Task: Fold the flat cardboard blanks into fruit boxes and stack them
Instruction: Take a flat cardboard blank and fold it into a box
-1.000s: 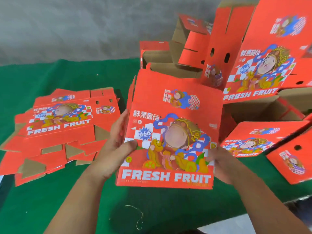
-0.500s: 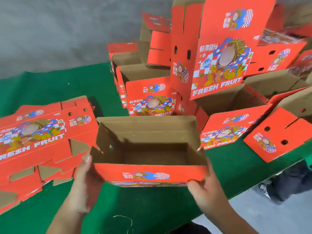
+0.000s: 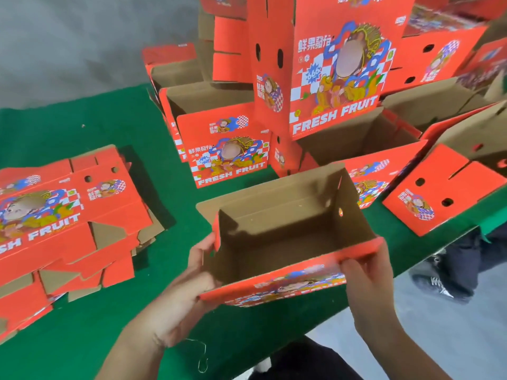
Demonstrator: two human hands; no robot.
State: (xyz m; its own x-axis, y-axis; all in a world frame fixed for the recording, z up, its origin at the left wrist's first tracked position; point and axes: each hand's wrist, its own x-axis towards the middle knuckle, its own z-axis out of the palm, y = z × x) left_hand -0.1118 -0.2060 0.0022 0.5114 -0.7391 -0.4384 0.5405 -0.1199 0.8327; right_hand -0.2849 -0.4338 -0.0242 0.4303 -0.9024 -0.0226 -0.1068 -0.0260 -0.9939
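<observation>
I hold an opened red fruit box [image 3: 288,242] above the green table, its brown inside facing up at me. My left hand [image 3: 183,294] grips the box's near left corner, with the fingers behind the left wall. At the near right corner my right hand [image 3: 367,281] pinches the red front wall. A stack of flat red blanks [image 3: 63,215] printed FRESH FRUIT lies on the left of the table. Several folded red boxes [image 3: 329,105] are piled behind and to the right.
The green table [image 3: 82,338] has its front edge running diagonally at the lower right, with grey floor beyond. A person's dark shoes and trousers [image 3: 450,275] stand on that floor. A thin wire loop [image 3: 201,357] lies near the table's front. A grey wall is behind.
The flat printed blank has been opened into a box shape and turned open side up. It has since shifted right and tilted, with both hands on its near corners.
</observation>
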